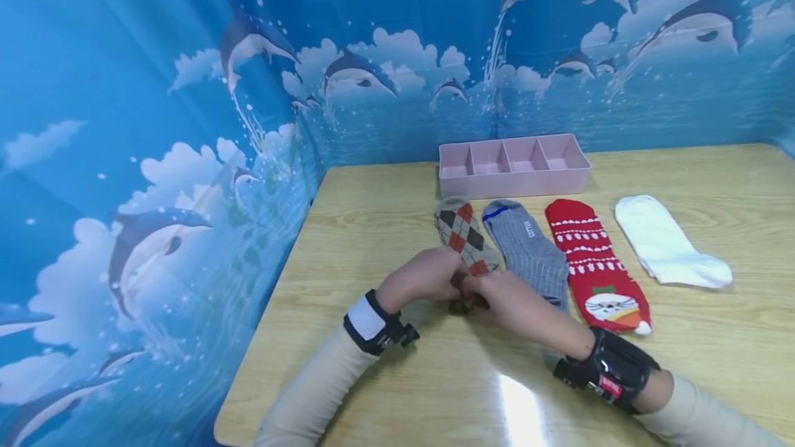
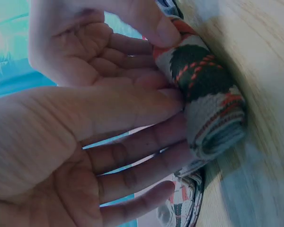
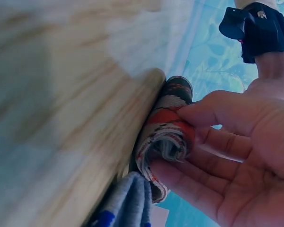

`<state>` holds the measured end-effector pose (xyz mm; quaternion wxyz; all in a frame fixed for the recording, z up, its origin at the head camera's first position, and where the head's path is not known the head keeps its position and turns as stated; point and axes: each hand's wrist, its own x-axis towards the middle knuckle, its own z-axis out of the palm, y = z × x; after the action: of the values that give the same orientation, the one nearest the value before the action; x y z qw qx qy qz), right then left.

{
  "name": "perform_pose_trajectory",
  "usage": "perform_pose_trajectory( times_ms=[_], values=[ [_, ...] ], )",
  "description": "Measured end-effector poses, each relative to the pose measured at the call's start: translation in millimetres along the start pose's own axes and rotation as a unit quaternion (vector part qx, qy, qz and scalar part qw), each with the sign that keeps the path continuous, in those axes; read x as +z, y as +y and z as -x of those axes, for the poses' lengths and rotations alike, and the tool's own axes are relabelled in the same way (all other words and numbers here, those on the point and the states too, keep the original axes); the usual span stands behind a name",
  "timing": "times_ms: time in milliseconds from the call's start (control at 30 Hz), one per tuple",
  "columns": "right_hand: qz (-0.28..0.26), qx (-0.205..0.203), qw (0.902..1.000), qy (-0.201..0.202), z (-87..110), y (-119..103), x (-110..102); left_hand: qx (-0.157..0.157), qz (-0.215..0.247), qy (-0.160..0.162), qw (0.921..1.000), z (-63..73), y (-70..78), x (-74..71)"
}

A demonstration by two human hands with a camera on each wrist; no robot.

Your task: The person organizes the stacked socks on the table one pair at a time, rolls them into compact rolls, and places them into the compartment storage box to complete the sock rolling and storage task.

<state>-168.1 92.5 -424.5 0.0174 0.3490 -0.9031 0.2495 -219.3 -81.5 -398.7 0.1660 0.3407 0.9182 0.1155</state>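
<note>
An argyle sock (image 1: 462,230) in beige, dark and orange lies at the left end of a row of socks. Its near end is curled into a thick roll (image 2: 206,85), with layered spiral edges visible in both wrist views. My left hand (image 1: 428,276) grips one end of this roll between thumb and fingers. At the other end my right hand (image 3: 232,146) pinches it, thumb on the outside and fingers beneath. The hands almost meet in the head view and hide most of the roll. Beside the right hand lies a grey ribbed sock (image 1: 528,247) with a blue stripe.
A red patterned sock (image 1: 593,261) and a white sock (image 1: 671,243) lie farther right on the wooden table (image 1: 366,226). Behind the socks stands a pink box (image 1: 515,185) with several compartments. A blue dolphin curtain (image 1: 397,116) hangs at the back and left.
</note>
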Motion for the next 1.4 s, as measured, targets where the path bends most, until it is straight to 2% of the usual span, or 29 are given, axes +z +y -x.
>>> perform_pose_trajectory(
  times_ms=[67,167,300,433,600,667,767,867,967,1033,1233,1400],
  values=[
    [-0.027,0.019,0.9994,-0.008,-0.5,1.2,-1.8,-0.004,0.011,-0.001,0.9999,1.1,0.0,-0.5],
    [-0.063,0.054,0.9962,-0.026,-2.3,3.9,-4.4,-0.001,0.033,-0.020,0.9993,3.6,0.8,-2.6],
    [-0.092,0.087,0.9910,-0.042,-5.1,9.4,-6.6,0.025,0.023,-0.038,0.9987,4.1,0.7,-3.3],
    [-0.103,0.104,0.9881,-0.047,-6.7,11.6,-8.5,0.036,-0.016,-0.026,0.9989,2.9,1.7,-1.6],
    [-0.082,0.124,0.9882,-0.035,-6.2,5.0,-9.6,0.024,-0.018,-0.022,0.9993,2.4,1.8,0.7],
    [-0.050,0.111,0.9924,-0.018,-4.5,0.6,-9.4,0.024,-0.016,-0.021,0.9994,2.8,1.7,0.6],
    [0.022,0.068,0.9973,0.013,-1.6,-5.3,-7.2,0.027,-0.015,-0.020,0.9993,3.1,2.0,0.1],
    [0.092,0.027,0.9948,0.034,0.7,-9.9,-4.9,0.027,-0.020,-0.022,0.9992,3.1,2.7,-0.7],
    [0.121,0.008,0.9922,0.029,2.0,-11.5,-3.9,0.024,-0.024,-0.031,0.9989,2.6,2.6,-1.1],
    [0.119,0.000,0.9927,0.017,2.0,-10.6,-3.8,0.023,-0.026,-0.040,0.9986,2.4,1.7,-1.1],
    [0.088,-0.043,0.9952,-0.005,0.4,-3.2,-2.9,0.021,0.008,-0.059,0.9980,2.6,0.2,-4.3],
    [0.031,-0.027,0.9991,-0.010,-0.3,1.0,-4.2,0.019,0.009,-0.058,0.9981,1.8,-0.1,-5.8]
  ],
)
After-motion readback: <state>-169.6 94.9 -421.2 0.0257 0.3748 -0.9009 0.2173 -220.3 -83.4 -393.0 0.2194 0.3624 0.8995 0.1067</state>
